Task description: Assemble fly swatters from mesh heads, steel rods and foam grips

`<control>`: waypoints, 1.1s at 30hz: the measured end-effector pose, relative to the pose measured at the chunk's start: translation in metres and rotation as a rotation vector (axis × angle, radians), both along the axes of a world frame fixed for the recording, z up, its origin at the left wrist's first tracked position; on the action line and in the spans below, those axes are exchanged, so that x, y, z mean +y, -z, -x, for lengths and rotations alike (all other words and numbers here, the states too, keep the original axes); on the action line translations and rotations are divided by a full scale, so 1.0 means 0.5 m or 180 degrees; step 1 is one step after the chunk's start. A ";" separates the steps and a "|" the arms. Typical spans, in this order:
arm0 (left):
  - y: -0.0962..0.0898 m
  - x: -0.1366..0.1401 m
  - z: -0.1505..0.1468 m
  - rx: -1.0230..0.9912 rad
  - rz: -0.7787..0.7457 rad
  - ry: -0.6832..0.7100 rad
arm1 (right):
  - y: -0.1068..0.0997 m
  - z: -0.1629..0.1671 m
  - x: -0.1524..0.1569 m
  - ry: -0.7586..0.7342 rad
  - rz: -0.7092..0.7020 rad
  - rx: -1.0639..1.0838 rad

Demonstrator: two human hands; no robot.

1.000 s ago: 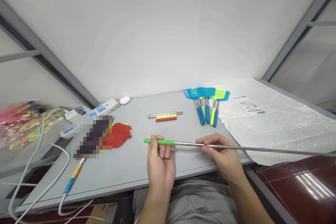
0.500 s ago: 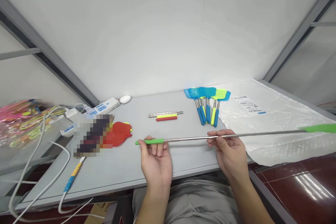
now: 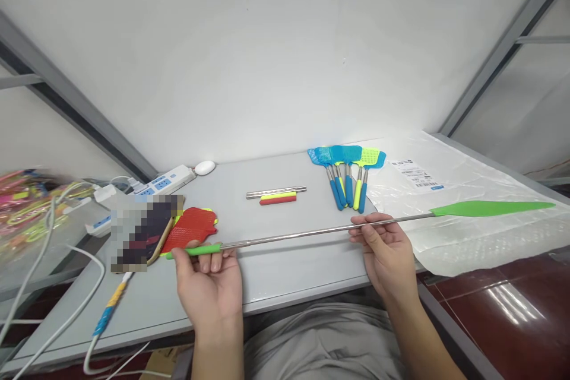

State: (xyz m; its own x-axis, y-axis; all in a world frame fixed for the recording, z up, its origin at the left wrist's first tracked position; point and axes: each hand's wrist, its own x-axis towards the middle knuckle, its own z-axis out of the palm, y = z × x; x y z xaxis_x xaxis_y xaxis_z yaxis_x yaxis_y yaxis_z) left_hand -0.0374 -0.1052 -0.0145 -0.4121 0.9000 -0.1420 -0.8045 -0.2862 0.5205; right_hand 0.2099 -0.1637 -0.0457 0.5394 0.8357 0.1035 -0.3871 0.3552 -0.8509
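Note:
A green fly swatter with a telescopic metal rod (image 3: 289, 236) stretches across the view above the table, its flat head seen edge-on at the right. My left hand (image 3: 211, 285) is closed round the green handle. Farther along, my right hand (image 3: 387, 252) pinches the rod between thumb and fingers. Behind lie metal rods (image 3: 276, 192) beside a yellow and a red handle (image 3: 278, 199). Several assembled blue and yellow fly swatters (image 3: 347, 175) are fanned out at the back right. Red swatter heads (image 3: 191, 228) lie at the left, partly under a phone.
The pixelated phone (image 3: 155, 231) is plugged into a cable. A power strip (image 3: 164, 184) and a white oval object (image 3: 205, 167) stand at the back left. Bags of colourful items (image 3: 31, 208) are at far left. White plastic packaging (image 3: 467, 190) with a label covers the right side.
My left hand has moved left with the handle, and the swatter has slid left through my right hand, bringing its green head closer. The view has shifted slightly.

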 end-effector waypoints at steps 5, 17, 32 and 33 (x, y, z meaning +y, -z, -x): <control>0.005 -0.005 -0.020 0.0051 0.0033 0.0195 | 0.006 0.000 0.000 0.0012 0.0011 -0.0160; -0.017 -0.031 -0.064 0.0197 0.0047 0.0003 | 0.009 -0.001 -0.011 -0.0378 -0.0043 -0.0289; 0.009 -0.068 -0.156 0.0126 0.0161 0.0836 | 0.010 0.008 -0.011 -0.0528 0.0048 -0.0309; 0.009 -0.065 -0.153 0.0048 0.0193 0.0890 | 0.009 0.008 -0.011 -0.0524 0.0062 -0.0362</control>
